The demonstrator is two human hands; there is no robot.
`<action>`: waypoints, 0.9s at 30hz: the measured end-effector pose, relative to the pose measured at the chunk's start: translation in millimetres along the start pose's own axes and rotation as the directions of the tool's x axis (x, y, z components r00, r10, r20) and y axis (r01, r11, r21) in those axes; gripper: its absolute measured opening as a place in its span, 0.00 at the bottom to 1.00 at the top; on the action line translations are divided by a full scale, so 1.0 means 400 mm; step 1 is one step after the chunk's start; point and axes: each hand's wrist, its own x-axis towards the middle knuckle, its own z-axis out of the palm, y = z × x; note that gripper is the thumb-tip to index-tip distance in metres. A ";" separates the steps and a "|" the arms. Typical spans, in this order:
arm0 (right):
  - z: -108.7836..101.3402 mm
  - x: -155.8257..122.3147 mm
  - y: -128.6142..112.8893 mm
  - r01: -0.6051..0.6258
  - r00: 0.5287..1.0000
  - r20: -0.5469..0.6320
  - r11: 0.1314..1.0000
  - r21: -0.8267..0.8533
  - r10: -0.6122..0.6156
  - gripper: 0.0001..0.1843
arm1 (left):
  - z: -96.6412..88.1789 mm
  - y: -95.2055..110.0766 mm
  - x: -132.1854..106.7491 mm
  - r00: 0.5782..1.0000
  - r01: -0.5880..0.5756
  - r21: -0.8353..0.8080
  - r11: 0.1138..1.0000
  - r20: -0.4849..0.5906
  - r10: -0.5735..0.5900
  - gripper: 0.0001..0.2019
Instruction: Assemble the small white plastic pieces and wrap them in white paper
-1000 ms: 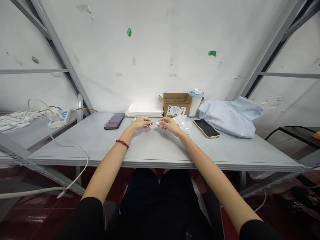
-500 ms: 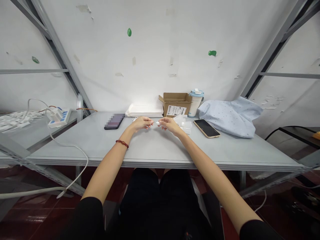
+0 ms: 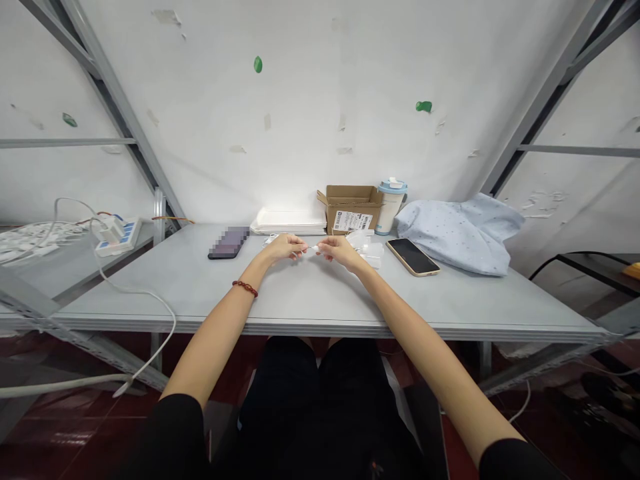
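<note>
Here the right hand point(image 3: 341, 251) pinches a small white plastic-looking piece point(image 3: 315, 249), the left hand point(image 3: 284, 248) apparently its thin end point(image 3: 309, 248), delicate work seemingly needing steadiness next.

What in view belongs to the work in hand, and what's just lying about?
In the work:
small white piece, between right hand and left hand
clear plastic pieces nearby, probably

Lying about, apparently:
pale-cased phone
lidded cup
light blue cloth
power strip
cardboard box (unsure)
</note>
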 end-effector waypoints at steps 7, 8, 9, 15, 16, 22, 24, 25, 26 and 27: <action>0.012 0.000 0.002 0.015 0.999 -0.038 1.000 -0.018 -0.016 0.03 | 0.011 -0.008 0.007 0.998 -0.053 0.009 0.999 -0.041 0.054 0.17; 0.013 0.000 0.003 0.015 0.999 -0.041 1.000 -0.025 -0.016 0.03 | 0.013 -0.008 0.009 0.997 -0.054 0.018 0.998 -0.045 0.055 0.17; 0.015 0.000 0.004 0.014 0.999 -0.044 0.999 -0.032 -0.016 0.03 | 0.014 -0.010 0.010 0.997 -0.055 0.028 0.998 -0.046 0.056 0.17; 0.015 -0.003 0.004 0.016 0.999 -0.042 0.999 -0.046 -0.018 0.04 | 0.020 -0.015 0.012 0.996 -0.073 0.042 0.996 -0.043 0.074 0.15; 0.015 -0.003 0.004 0.016 0.999 -0.042 0.999 -0.049 -0.018 0.04 | 0.021 -0.015 0.011 0.996 -0.074 0.046 0.996 -0.048 0.076 0.15; 0.017 -0.002 0.008 0.010 0.998 -0.057 0.998 -0.059 -0.013 0.04 | 0.032 -0.011 0.008 0.995 -0.050 0.038 0.998 -0.084 0.053 0.14; 0.020 -0.001 0.007 0.004 0.998 -0.060 0.999 -0.054 -0.007 0.04 | 0.031 -0.011 0.010 0.996 -0.041 0.016 0.999 -0.083 0.042 0.13; 0.021 -0.001 0.006 -0.001 0.998 -0.059 0.999 -0.052 -0.003 0.04 | 0.029 -0.011 0.011 0.996 -0.038 0.006 0.999 -0.086 0.039 0.13; 0.022 -0.001 0.005 -0.005 0.998 -0.055 0.999 -0.052 0.003 0.04 | 0.026 -0.012 0.012 0.995 -0.039 -0.002 0.999 -0.091 0.038 0.13; 0.022 0.000 0.004 -0.010 0.999 -0.053 0.998 -0.057 0.007 0.05 | 0.022 -0.012 0.014 0.994 -0.040 -0.009 0.999 -0.101 0.039 0.12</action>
